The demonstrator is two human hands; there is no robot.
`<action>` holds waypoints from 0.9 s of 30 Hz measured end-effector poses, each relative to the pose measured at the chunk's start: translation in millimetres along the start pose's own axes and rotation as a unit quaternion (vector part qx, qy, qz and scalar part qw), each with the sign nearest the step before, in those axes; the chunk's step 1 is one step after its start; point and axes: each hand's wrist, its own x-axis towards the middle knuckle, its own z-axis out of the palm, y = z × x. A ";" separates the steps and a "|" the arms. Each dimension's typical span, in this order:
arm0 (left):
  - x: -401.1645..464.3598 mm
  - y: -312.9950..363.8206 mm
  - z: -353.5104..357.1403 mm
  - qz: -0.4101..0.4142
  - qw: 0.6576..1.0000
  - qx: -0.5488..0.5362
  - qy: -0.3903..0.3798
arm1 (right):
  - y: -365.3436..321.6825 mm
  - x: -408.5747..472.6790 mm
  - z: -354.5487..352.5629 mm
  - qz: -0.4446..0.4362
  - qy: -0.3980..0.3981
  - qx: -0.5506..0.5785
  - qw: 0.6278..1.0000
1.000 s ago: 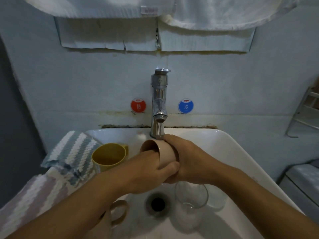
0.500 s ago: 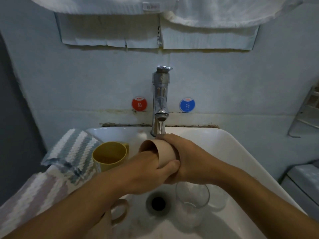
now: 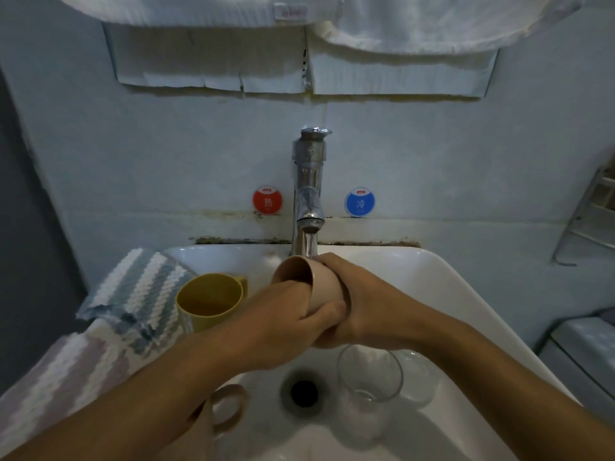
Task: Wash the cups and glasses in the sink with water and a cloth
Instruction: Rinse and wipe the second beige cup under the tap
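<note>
White basin (image 3: 449, 294) under a running tap (image 3: 307, 201): both hands, left (image 3: 286, 324) and right (image 3: 366, 307), grip the pink cup (image 3: 324, 284) in the stream. Yellow mug (image 3: 209, 302), glass (image 3: 367, 394) and another handled cup (image 3: 226, 407) seemingly wait; striped cloth (image 3: 133, 294) lies unused.

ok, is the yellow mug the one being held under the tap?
No, the yellow mug stands untouched at the sink's left, while both hands hold the pink cup under the tap.

"OYO" on red sticker (image 3: 267, 201), blue sticker (image 3: 359, 201)
</note>
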 end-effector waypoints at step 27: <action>0.1 3.9 -3.0 0.018 0.990 0.140 -0.003 | 0.0 -0.1 -20.5 0.022 -0.035 -0.033 0.999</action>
